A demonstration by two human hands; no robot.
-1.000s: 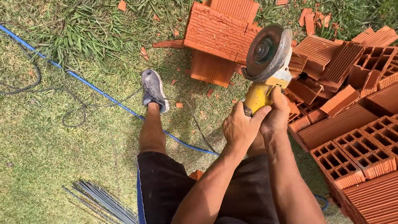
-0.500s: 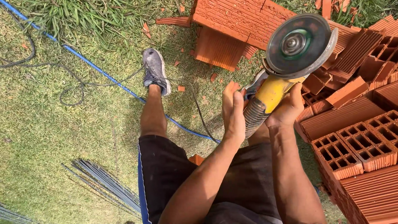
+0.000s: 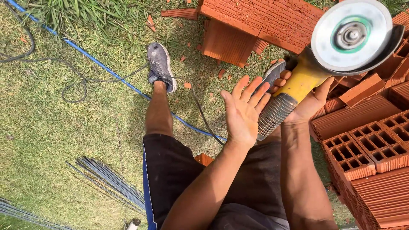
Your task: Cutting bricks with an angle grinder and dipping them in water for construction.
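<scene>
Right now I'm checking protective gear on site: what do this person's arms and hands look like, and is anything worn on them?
Both arms are bare to where they leave the picture: no sleeves show. The left hand and right hand wear no gloves, and no rings, watch or wristbands show. The left palm looks dusty. Lower down, the person wears dark shorts with a blue side stripe and grey shoes.

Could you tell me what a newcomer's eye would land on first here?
Most striking is the yellow angle grinder raised at upper right, its disc facing the camera, gripped by the right hand. The left hand is open beside it, palm up. Stacked red hollow bricks fill the right edge, on grass.
</scene>
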